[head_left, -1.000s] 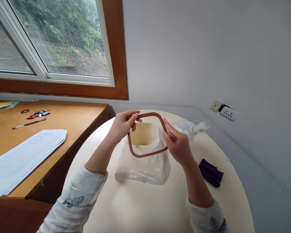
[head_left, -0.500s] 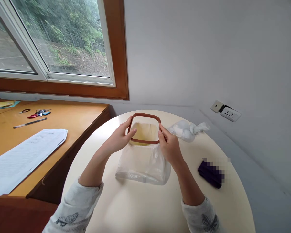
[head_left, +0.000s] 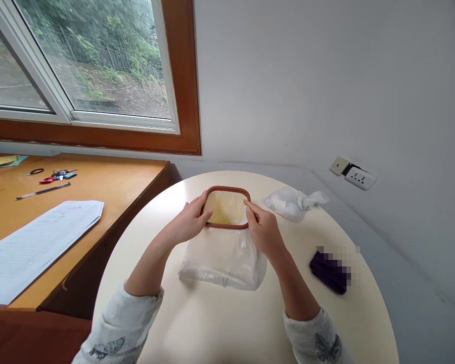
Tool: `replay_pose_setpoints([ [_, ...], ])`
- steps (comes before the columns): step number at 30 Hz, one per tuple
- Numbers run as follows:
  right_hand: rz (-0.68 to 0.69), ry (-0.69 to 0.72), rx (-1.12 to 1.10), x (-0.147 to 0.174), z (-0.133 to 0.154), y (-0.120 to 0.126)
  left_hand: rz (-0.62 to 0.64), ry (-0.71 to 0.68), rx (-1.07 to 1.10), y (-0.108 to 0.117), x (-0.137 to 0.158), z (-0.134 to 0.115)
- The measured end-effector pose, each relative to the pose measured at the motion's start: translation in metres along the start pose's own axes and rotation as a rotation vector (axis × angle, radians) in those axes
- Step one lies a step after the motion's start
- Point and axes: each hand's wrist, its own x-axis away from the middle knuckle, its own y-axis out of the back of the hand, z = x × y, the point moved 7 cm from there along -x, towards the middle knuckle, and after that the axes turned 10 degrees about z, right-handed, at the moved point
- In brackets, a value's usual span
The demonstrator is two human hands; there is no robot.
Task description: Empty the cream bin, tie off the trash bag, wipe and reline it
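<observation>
A brown rounded-rectangular ring (head_left: 227,226) sits at the mouth of a small bin (head_left: 226,206) with a yellowish inside. Draped over the bin, a thin white plastic bag (head_left: 223,260) hangs down its outside and hides most of it. My left hand (head_left: 187,221) grips the ring's left side, thumb over the near left corner. On the right side, my right hand (head_left: 264,230) pinches the ring between thumb and fingers. Whether the ring is fully seated on the rim I cannot tell.
Behind my right hand lies a knotted clear plastic bag (head_left: 288,203) with white contents. A dark purple folded cloth (head_left: 329,272) rests on the round table (head_left: 212,328) at right. The wooden desk (head_left: 136,177) at left holds papers (head_left: 49,242), a pen (head_left: 43,191) and keys (head_left: 58,175).
Both hands have lowered the brown ring a little, from just above the bin's mouth down onto the bag-covered opening. The bag and other things lie where they were.
</observation>
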Motion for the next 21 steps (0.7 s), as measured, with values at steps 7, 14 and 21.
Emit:
replay_pose_setpoints([
  [7,0.0,0.051,0.046,-0.002,0.0,0.0,0.01,0.043,0.035,0.001,0.003,-0.002],
  [14,-0.02,0.1,0.078,-0.005,-0.001,-0.003,-0.007,0.082,0.085,0.003,0.007,-0.002],
  [21,0.093,0.101,0.017,-0.003,0.005,-0.009,-0.031,0.105,0.087,0.004,0.008,-0.001],
])
